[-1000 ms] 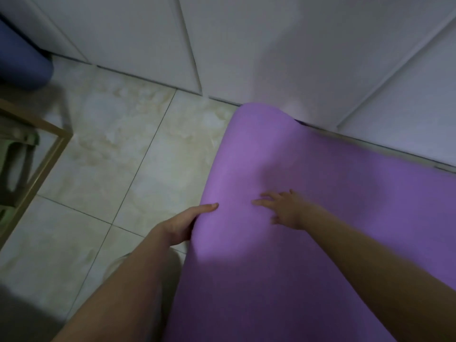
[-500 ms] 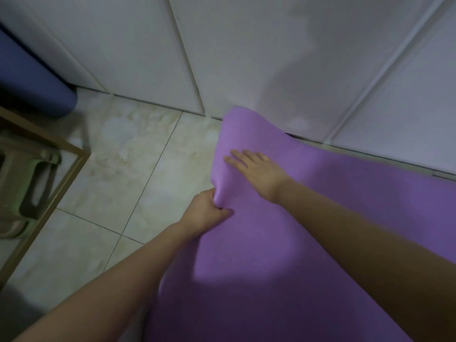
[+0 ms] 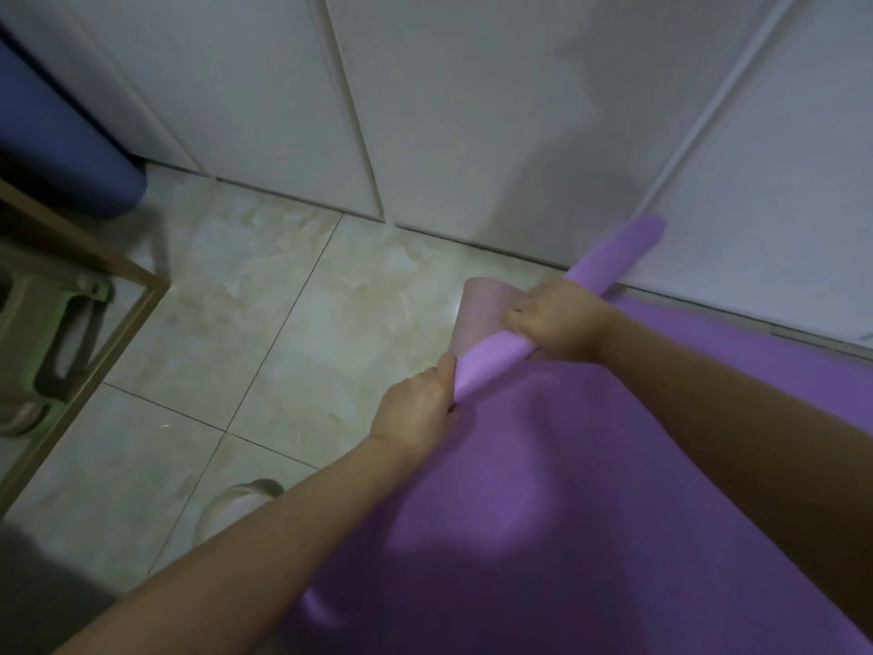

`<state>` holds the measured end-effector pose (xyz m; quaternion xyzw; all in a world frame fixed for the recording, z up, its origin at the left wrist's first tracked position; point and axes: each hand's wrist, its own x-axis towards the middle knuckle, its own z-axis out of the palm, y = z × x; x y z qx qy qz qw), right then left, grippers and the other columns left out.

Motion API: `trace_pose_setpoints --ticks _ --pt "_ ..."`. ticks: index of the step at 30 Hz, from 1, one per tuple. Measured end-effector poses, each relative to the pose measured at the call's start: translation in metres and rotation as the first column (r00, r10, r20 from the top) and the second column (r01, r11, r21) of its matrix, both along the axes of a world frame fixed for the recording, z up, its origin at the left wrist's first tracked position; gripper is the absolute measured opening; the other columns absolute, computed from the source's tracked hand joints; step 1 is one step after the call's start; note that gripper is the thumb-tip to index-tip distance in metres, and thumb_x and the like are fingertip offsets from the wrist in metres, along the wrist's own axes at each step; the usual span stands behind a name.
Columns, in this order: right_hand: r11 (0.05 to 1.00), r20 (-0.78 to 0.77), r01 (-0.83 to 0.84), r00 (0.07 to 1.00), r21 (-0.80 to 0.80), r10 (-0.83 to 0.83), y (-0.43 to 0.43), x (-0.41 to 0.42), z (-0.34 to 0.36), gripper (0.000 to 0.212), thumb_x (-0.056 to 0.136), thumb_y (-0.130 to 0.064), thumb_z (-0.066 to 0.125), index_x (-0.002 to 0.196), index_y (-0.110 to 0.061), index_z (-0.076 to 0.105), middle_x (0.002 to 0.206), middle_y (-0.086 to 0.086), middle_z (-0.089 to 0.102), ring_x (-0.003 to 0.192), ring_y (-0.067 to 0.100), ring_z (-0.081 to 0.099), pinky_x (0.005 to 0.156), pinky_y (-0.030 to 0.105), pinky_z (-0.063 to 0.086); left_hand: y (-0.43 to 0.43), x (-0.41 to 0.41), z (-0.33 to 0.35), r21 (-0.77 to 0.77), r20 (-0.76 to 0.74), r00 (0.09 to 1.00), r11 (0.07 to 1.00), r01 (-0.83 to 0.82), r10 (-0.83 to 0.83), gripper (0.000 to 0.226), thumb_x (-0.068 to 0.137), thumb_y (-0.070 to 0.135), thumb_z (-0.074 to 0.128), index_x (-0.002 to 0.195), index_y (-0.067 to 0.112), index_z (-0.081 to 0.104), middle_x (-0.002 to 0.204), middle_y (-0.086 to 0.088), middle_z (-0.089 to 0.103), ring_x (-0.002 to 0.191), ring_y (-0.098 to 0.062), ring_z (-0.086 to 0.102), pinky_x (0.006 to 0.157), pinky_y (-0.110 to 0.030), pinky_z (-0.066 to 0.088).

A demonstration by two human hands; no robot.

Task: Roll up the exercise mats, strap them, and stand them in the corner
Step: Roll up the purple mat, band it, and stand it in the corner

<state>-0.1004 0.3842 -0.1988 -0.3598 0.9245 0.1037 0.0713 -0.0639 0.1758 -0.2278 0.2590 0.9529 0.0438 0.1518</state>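
A purple exercise mat [image 3: 590,489] lies on the tiled floor at the right, its far end curled into a thin roll [image 3: 609,262] that runs along the white cupboard doors. My left hand [image 3: 418,408] grips the near end of that roll. My right hand [image 3: 557,319] curls over the roll a little further along, fingers wrapped over its top. A paler flap of the mat's underside [image 3: 482,314] sticks out beside my right hand. A rolled blue mat [image 3: 61,148] leans in the corner at the upper left.
White cupboard doors [image 3: 449,111] line the back. A wooden frame [image 3: 108,319] with a green stool [image 3: 52,342] under it stands at the left. My slipper [image 3: 236,508] shows under my left forearm. Beige floor tiles [image 3: 264,314] lie between the frame and the mat.
The mat's far edge, flat and pressed by my hands before, has been folded over into a thin roll. Both hands now grip that roll.
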Motion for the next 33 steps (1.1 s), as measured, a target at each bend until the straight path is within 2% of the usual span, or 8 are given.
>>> trace_pose_setpoints --ticks 4,11,16,21,24,28,30,33 --pt "0.936 0.134 0.222 0.955 0.274 -0.265 -0.007 0.024 0.034 0.031 0.094 -0.037 0.046 0.114 -0.017 0.058 0.113 0.008 0.066 0.105 0.03 0.062 0.079 0.033 0.046 -0.005 0.021 0.011 0.234 -0.014 0.997 0.97 -0.069 0.074 0.038 0.091 0.027 0.054 0.119 0.005 0.041 0.116 -0.012 0.045 0.095 -0.035 0.054 0.067 -0.036 0.035" --pt "0.854 0.279 0.27 0.864 0.445 -0.419 -0.017 0.064 0.085 0.04 0.083 -0.045 0.06 0.109 -0.015 0.066 0.112 0.008 0.067 0.103 0.029 0.062 0.081 0.033 0.049 0.0 0.076 0.039 0.205 -0.049 0.998 0.979 -0.024 0.035 0.033 0.081 0.025 0.067 0.106 0.008 0.052 0.107 -0.015 0.049 0.097 -0.037 0.051 0.075 -0.041 0.041" --pt "0.779 0.384 0.246 0.76 0.577 -0.525 -0.023 0.096 0.117 0.047 0.079 -0.045 0.069 0.116 -0.016 0.065 0.116 0.006 0.066 0.105 0.025 0.062 0.075 0.027 0.042 0.005 0.1 0.061 0.266 0.316 0.949 0.961 -0.073 -0.016 0.036 0.09 0.021 0.058 0.118 0.003 0.045 0.123 -0.02 0.051 0.109 -0.036 0.052 0.086 -0.039 0.039" --pt "0.825 0.125 0.186 0.947 0.533 -0.294 -0.016 0.13 0.151 0.064 0.07 -0.033 0.077 0.124 -0.015 0.049 0.123 0.007 0.055 0.114 0.026 0.052 0.093 0.035 0.038 0.024 0.129 0.086 0.375 0.439 0.894 0.923 -0.089 -0.092 0.046 0.09 0.016 0.058 0.131 0.001 0.043 0.131 -0.019 0.052 0.118 -0.032 0.051 0.092 -0.034 0.038" --pt "0.946 -0.213 0.145 0.973 0.288 -0.084 -0.002 0.16 0.155 0.053 0.052 -0.017 0.08 0.101 -0.008 0.062 0.091 0.012 0.061 0.082 0.03 0.062 0.077 0.037 0.052 0.037 0.144 0.1 0.377 0.322 0.939 0.926 -0.008 -0.123 0.041 0.091 0.019 0.057 0.127 0.002 0.046 0.125 -0.02 0.056 0.114 -0.037 0.053 0.09 -0.039 0.041" --pt "0.988 -0.391 0.099 0.919 0.123 -0.043 0.015 0.211 0.159 0.029 0.083 -0.002 0.035 0.093 -0.004 0.062 0.085 0.013 0.059 0.077 0.032 0.059 0.08 0.04 0.05 0.032 0.165 0.119 0.279 -0.16 0.971 0.936 0.216 -0.176 0.042 0.075 0.028 0.075 0.107 0.01 0.053 0.088 -0.011 0.069 0.079 -0.028 0.067 0.063 -0.033 0.049" --pt "0.989 -0.363 0.108 0.93 0.103 -0.064 0.018 0.236 0.159 0.017 0.081 -0.007 0.041 0.09 -0.007 0.055 0.077 0.009 0.056 0.069 0.027 0.054 0.07 0.034 0.041 0.027 0.181 0.121 0.227 -0.292 0.929 0.927 0.299 -0.228 0.068 0.037 0.03 0.091 0.086 0.018 0.045 0.052 -0.001 0.058 0.04 -0.013 0.058 0.035 -0.023 0.035" --pt "0.97 -0.17 0.205 0.969 0.132 -0.182 0.015 0.266 0.156 0.023 0.068 -0.015 0.069 0.087 -0.008 0.058 0.068 0.007 0.06 0.057 0.025 0.058 0.056 0.032 0.043 0.027 0.207 0.103 0.309 -0.307 0.929 0.902 0.301 -0.205 0.078 0.029 0.031 0.091 0.084 0.021 0.037 0.054 0.002 0.056 0.037 -0.01 0.054 0.032 -0.022 0.031"
